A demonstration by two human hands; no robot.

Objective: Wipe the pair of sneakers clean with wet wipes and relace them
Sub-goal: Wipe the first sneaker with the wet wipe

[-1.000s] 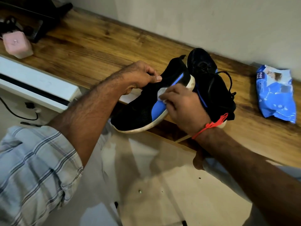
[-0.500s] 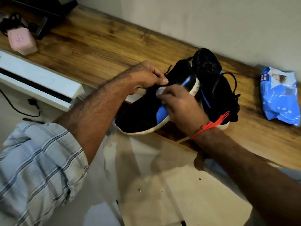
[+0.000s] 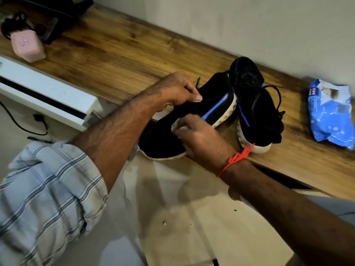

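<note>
A black sneaker with a blue stripe and a dirty white sole point(image 3: 215, 100) lies tilted over the front edge of the wooden shelf point(image 3: 119, 60). My left hand point(image 3: 176, 91) grips its upper near the collar. My right hand point(image 3: 199, 137) holds a crumpled white wet wipe point(image 3: 177, 126) against the sneaker's side, near the toe end. The second black sneaker point(image 3: 257, 106) stands on the shelf just to the right, with a loose black lace. A blue wet-wipe pack point(image 3: 330, 114) lies at the shelf's right end.
A pink box point(image 3: 28, 47) and dark items point(image 3: 48, 18) sit at the shelf's far left. A white unit point(image 3: 44, 93) runs below the shelf's left part, with a black cable point(image 3: 21, 125) beneath it. Pale floor lies under my arms, and a wall backs the shelf.
My right hand has slid the wipe along the sneaker's side from near the heel toward the toe. My left hand has kept its grip on the upper.
</note>
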